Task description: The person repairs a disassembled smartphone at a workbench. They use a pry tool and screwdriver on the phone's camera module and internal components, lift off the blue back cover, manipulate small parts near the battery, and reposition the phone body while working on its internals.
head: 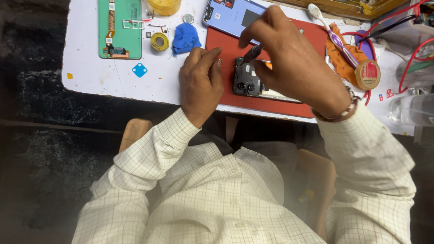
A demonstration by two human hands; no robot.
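A person in a checked cream shirt works on an opened black smartphone (253,83) that lies on a flat dark-red rubber work mat (221,40) at the near edge of a white bench top (90,72). The phone's back is already off: a pale-blue rear cover panel (233,16) rests above the mat, and a green-backed display panel (120,27) lies apart to the left, so the stripping looks well along, though the camera end is still in place. The phone's long axis runs left to right, tilted slightly, with its camera lenses toward the left hand (200,83). That hand is curled loosely, fingertips pressing the mat and the phone's left edge to steady it, gripping nothing. The right hand (289,63) is closed around a slim dark screwdriver (252,54), its tip down on the phone's upper left corner.
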